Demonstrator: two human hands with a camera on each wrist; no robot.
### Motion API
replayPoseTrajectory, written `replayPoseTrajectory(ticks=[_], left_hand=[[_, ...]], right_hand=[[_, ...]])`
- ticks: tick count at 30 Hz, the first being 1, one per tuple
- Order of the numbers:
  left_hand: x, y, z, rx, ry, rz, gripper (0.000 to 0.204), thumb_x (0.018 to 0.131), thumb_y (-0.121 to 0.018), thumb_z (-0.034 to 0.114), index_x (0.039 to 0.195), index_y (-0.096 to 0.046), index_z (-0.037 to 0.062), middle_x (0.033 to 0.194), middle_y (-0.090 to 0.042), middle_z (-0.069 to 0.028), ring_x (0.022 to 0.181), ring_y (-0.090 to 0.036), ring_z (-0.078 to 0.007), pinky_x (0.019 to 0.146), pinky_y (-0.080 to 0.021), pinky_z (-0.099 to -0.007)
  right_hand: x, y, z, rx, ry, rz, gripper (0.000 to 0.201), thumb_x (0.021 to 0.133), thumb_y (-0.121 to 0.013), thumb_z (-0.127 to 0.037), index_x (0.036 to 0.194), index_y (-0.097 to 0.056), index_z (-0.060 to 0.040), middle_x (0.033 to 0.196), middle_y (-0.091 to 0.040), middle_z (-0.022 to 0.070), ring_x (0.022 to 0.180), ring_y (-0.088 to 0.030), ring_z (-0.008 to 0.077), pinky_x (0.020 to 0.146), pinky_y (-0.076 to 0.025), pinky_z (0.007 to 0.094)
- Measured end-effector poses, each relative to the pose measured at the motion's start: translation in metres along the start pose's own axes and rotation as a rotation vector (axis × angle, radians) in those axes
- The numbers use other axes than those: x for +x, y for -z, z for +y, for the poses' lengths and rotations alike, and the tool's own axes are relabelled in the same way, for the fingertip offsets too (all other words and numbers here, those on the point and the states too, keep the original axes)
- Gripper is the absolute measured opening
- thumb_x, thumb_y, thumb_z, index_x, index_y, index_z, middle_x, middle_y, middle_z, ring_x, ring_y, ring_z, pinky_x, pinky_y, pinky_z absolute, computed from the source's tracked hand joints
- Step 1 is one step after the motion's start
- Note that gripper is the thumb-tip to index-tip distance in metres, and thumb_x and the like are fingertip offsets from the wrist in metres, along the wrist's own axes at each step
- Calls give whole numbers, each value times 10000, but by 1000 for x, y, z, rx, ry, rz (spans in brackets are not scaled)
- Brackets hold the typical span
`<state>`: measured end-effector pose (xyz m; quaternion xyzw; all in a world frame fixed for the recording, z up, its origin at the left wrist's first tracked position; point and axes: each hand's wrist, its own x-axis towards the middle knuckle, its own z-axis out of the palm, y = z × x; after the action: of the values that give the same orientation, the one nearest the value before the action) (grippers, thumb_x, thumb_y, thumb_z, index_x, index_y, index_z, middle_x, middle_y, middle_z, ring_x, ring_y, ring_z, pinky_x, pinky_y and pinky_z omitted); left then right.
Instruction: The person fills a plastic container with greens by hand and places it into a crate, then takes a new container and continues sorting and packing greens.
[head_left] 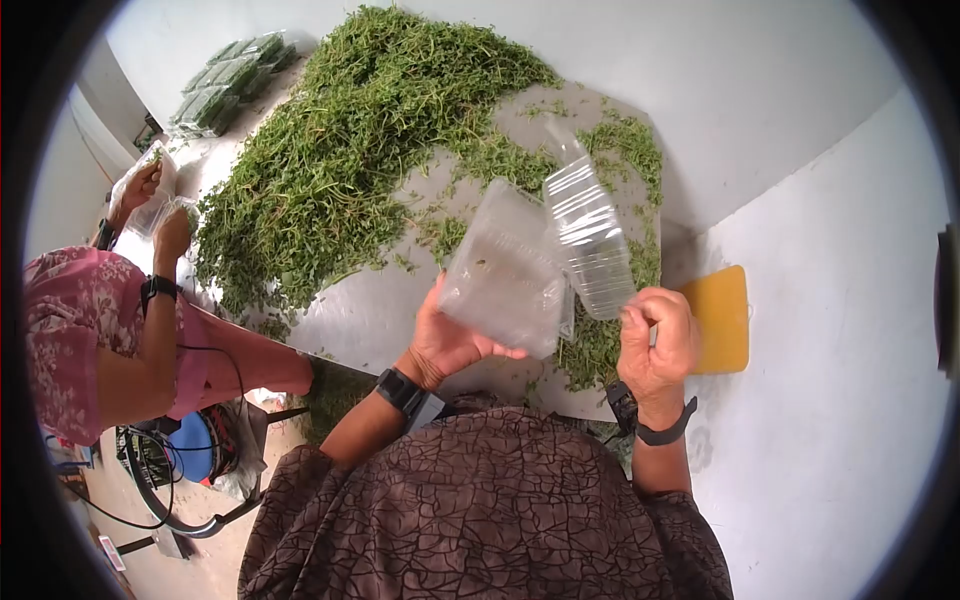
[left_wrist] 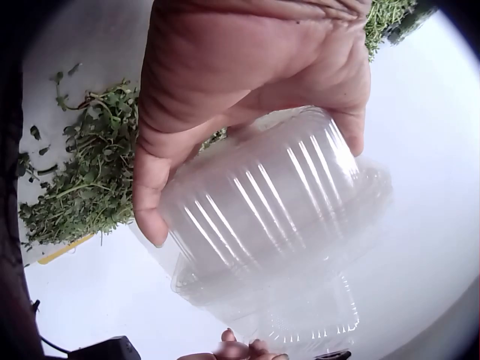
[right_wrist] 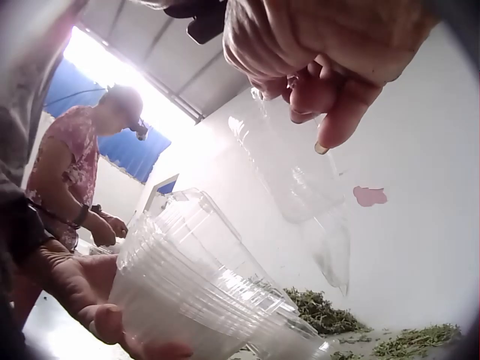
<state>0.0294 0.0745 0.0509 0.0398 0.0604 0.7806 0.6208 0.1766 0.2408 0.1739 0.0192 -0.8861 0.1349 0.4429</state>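
My left hand (head_left: 452,335) grips a nested stack of clear plastic clamshell boxes (head_left: 505,275), its thumb and fingers spread round the stack's sides. In the left wrist view the ribbed wall of the stack (left_wrist: 262,195) shows below the palm. My right hand (head_left: 660,340) pinches the edge of a single clear clamshell box (head_left: 588,235), which hangs unfolded beside the stack. In the right wrist view the stack (right_wrist: 202,277) shows several layered rims, and the pinched box (right_wrist: 289,165) dangles under my right fingers. Both boxes and stack hold nothing green.
A large heap of leafy green stems (head_left: 380,130) covers much of the table (head_left: 350,320). Filled clear packs (head_left: 225,85) are stacked at the back left. Another person (head_left: 110,330) works at the left with a clear box. A yellow board (head_left: 720,318) stands by the right wall.
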Motion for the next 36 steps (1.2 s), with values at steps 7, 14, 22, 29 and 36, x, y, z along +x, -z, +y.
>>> replayPoseTrajectory(ticks=[7, 14, 22, 29, 36], left_hand=[[-31, 9, 25, -58, -246, -26, 752, 824, -449, 599, 1403, -278, 150, 1425, -298, -162, 1264, -334, -434, 844, -387, -699], [-62, -17, 45, -3, -443, -63, 738, 817, -447, 598, 1386, -333, 141, 1416, -333, -141, 1267, -349, -391, 901, -364, -670], [-68, -33, 50, 21, -577, 167, 834, 771, -519, 591, 1411, -282, 112, 1448, -247, -196, 1285, -277, -463, 1013, -256, -650], [-66, -37, 47, 24, -564, 164, 839, 769, -512, 601, 1410, -286, 109, 1452, -235, -200, 1285, -274, -467, 1016, -251, -649], [-63, -30, 42, -21, -484, 51, 728, 807, -466, 589, 1368, -378, 134, 1417, -352, -120, 1288, -338, -347, 1025, -281, -582]], right_hand=[[-9, -1, 13, -103, -121, 90, 161, 790, -646, -17, 865, -503, -19, 808, -602, 121, 549, -547, 227, 480, -447, 300], [-32, -34, 17, -122, -194, -82, 189, 746, -655, 7, 872, -516, -18, 846, -599, 134, 633, -591, 292, 537, -477, 355], [-49, -76, 5, 21, -103, -234, 166, 722, -599, 73, 858, -519, 21, 912, -588, 144, 723, -608, 303, 575, -506, 357], [-74, -95, 6, 7, -45, -382, 201, 696, -550, 84, 890, -538, 34, 947, -589, 156, 764, -611, 311, 606, -519, 353], [-61, -80, -9, 127, -159, -468, 342, 722, -601, -7, 1061, -560, -16, 1025, -591, 173, 706, -626, 296, 597, -522, 338]])
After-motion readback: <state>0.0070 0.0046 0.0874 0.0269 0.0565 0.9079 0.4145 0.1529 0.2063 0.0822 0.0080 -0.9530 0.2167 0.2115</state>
